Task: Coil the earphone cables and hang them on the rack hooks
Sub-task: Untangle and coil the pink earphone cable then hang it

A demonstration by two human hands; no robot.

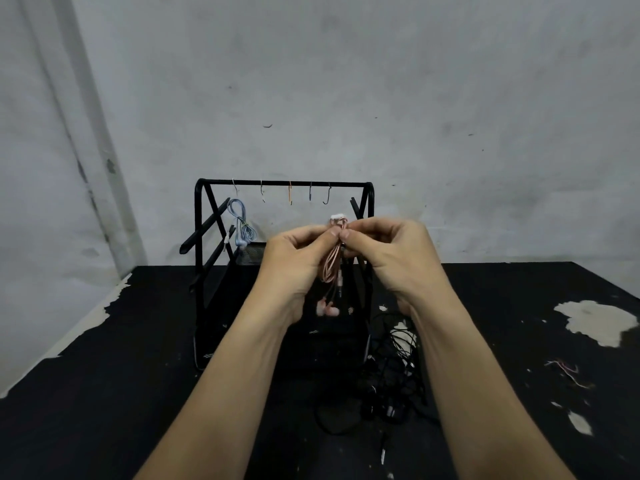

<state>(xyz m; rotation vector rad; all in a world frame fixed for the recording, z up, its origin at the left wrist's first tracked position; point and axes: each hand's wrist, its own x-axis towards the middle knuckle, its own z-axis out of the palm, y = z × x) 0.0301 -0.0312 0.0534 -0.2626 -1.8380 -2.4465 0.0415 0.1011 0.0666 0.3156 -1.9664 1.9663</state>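
A coiled pink earphone cable (331,268) hangs between my hands in front of the black rack (284,183). My left hand (294,265) and my right hand (391,258) both pinch the top of the coil, where a white tie (337,218) sticks up. Its pink earbuds (327,309) dangle below. A blue coiled earphone (241,225) hangs from the leftmost hook (235,188) on the rack's top bar. The other hooks (290,194) are bare.
A tangle of black earphone cables (388,375) lies on the black table (104,375) right of the rack base. Loose thin wires (568,372) lie at the far right. A grey wall stands close behind the rack.
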